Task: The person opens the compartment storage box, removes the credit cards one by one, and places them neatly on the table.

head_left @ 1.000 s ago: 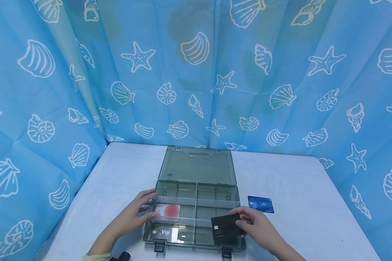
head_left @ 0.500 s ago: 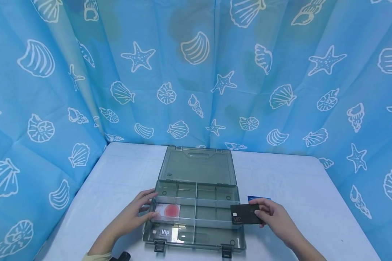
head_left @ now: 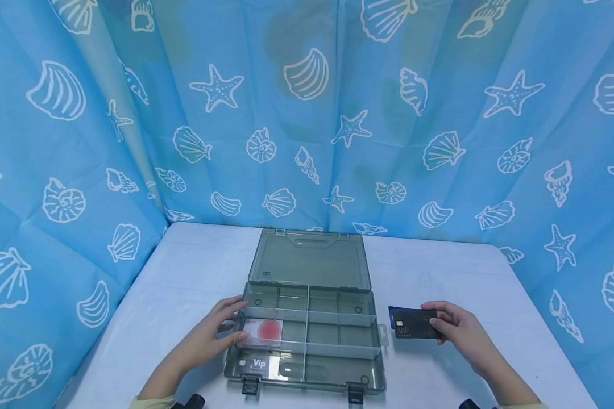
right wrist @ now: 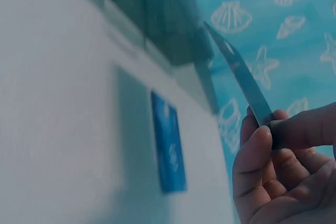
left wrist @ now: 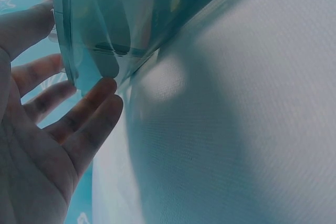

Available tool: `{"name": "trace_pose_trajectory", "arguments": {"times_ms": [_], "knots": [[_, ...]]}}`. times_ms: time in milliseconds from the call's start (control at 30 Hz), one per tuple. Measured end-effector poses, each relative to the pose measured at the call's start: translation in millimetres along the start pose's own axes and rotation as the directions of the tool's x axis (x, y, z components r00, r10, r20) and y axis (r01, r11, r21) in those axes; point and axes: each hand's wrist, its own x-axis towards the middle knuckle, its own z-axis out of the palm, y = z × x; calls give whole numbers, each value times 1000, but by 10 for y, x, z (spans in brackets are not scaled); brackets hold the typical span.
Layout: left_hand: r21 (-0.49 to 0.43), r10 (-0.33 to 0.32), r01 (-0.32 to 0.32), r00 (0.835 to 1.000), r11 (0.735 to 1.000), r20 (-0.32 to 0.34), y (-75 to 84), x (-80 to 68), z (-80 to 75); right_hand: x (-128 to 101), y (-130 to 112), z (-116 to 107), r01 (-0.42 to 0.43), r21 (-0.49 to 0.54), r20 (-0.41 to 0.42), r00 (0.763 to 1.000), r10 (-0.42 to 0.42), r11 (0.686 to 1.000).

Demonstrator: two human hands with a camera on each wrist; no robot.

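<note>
An open smoky-grey compartment box (head_left: 307, 363) lies on the white table (head_left: 184, 272), lid (head_left: 309, 258) tipped back. My left hand (head_left: 220, 335) rests with straight fingers on the box's left wall (left wrist: 68, 51), beside a white card with a red circle (head_left: 263, 332). A dark VIP card (head_left: 258, 364) lies in the near-left compartment. To the right of the box my right hand (head_left: 452, 326) pinches a black VIP card (head_left: 413, 324) by its edge (right wrist: 247, 85). It hovers over a blue card (right wrist: 169, 148) on the table, which it mostly hides in the head view.
Blue curtains with white shells and starfish (head_left: 307, 113) close in the table on the back and both sides. The box's right compartments (head_left: 340, 335) hold nothing. Two latches (head_left: 355, 393) stick out at the box's near edge.
My right hand has carried the black VIP card from over the box's near-right compartment out to the right, above the blue card. The left hand has stayed put.
</note>
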Motion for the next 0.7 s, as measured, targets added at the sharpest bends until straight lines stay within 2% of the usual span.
{"name": "trace_pose_trajectory", "arguments": {"times_ms": [400,700], "knots": [[6,2,-2,1000,1000,-5,-8,-1,4,232,416,-346,-101,-75,-42,994,98,992],[0,23,-23,1000,1000,-4,-27,-1,4,333,660,-570,-149,-60,-32,989,147,987]]}}
